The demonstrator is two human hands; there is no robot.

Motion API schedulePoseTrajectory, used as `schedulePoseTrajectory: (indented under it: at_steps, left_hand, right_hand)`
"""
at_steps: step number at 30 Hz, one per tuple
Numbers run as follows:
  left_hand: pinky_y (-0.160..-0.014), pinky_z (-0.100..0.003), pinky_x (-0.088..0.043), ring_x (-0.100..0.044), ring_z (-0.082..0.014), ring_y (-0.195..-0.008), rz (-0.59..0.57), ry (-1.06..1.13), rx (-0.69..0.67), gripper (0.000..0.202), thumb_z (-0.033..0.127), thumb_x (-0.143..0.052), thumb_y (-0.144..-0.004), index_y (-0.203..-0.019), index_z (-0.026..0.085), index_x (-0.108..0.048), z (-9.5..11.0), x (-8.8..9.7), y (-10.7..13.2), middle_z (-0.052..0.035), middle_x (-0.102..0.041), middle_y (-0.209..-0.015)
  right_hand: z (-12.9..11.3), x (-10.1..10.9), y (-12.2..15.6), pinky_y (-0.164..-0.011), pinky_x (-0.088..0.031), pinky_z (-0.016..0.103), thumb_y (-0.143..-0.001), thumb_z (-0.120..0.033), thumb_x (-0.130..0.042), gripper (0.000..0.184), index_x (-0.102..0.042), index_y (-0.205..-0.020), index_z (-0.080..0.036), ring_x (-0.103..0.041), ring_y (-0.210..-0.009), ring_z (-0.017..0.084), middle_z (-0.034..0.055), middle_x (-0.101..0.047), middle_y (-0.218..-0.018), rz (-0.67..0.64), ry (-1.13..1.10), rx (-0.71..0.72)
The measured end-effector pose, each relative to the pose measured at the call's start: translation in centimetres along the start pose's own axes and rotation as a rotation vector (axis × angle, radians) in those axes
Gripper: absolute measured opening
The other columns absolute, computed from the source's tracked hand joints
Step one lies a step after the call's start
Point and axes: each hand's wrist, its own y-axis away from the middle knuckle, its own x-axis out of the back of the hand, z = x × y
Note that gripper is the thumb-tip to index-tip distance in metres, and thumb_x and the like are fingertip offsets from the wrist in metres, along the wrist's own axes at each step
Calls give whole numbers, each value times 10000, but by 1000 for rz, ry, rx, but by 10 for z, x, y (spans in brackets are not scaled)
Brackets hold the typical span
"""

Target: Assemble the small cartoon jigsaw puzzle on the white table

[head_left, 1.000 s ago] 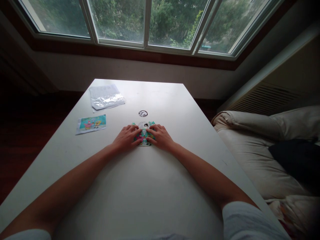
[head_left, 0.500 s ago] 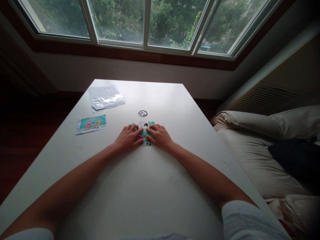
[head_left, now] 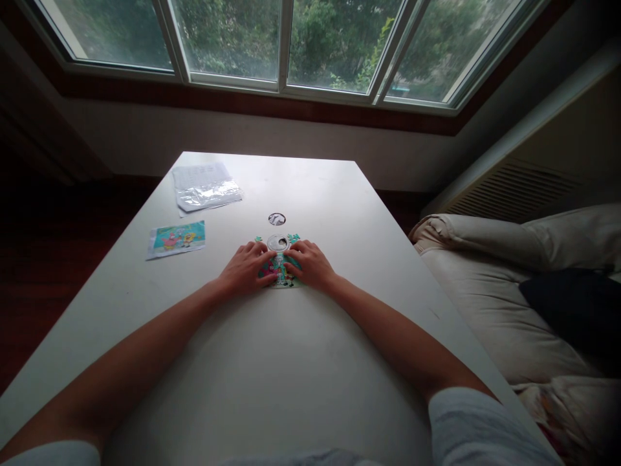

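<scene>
A small colourful cartoon jigsaw puzzle (head_left: 280, 264) lies flat on the white table (head_left: 272, 362), with a round hole near its far edge. My left hand (head_left: 245, 268) rests on its left side and my right hand (head_left: 310, 264) on its right side. Both hands lie flat with fingers spread, pressing on the pieces. A loose round puzzle piece (head_left: 276, 219) lies just beyond the puzzle.
A cartoon picture card (head_left: 176, 239) lies to the left. Further back is a clear plastic bag on a paper sheet (head_left: 206, 188). A cream sofa (head_left: 509, 291) with a dark cushion (head_left: 572, 310) stands along the table's right side. Windows run behind.
Both hands and the puzzle have shifted very slightly; the fingers stay pressed flat on the pieces.
</scene>
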Motion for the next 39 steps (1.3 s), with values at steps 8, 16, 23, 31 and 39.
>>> schedulePoseTrajectory:
  at_steps: [8, 16, 23, 31, 39]
  left_hand:
    - [-1034, -467, -389, -466, -310, -1184, 20, -16, -21, 566, 587, -596, -888, -1374, 300, -559, -2, -1, -1, -98, -544, -1290]
    - [-1045, -476, -380, -461, -316, -1200, 5, -11, -14, 558, 583, -597, -888, -1375, 312, -558, -2, 1, -1, -99, -539, -1296]
    - [-1020, -467, -384, -470, -312, -1174, 0, -16, -17, 553, 582, -596, -890, -1370, 310, -560, 0, 2, -1, -97, -547, -1274]
    - [-970, -452, -402, -486, -304, -1123, 60, -35, -59, 548, 564, -626, -883, -1361, 303, -567, -5, -5, -1, -98, -556, -1222]
    - [-964, -448, -402, -491, -302, -1107, 60, -49, -65, 564, 576, -622, -888, -1367, 283, -568, -6, -5, -1, -104, -561, -1220]
  right_hand:
    - [1, -1, -1, -1002, -386, 412, -988, -422, -543, 331, -680, -1234, -248, -507, -1138, 273, 104, -633, -1196, 0, 19, -8]
    - [-3, 2, -1, -994, -395, 408, -990, -430, -537, 341, -670, -1239, -238, -507, -1133, 275, 104, -637, -1193, -1, 38, -3]
    - [-3, 3, -1, -989, -409, 413, -991, -420, -538, 324, -678, -1212, -229, -516, -1130, 275, 115, -639, -1183, -2, 41, -5]
    - [4, -4, -1, -967, -432, 410, -974, -391, -585, 268, -699, -1153, -227, -532, -1093, 265, 107, -649, -1129, 59, 32, 28]
    - [3, -2, -1, -968, -429, 410, -980, -391, -574, 275, -690, -1168, -227, -529, -1104, 265, 106, -646, -1145, 49, 24, 32]
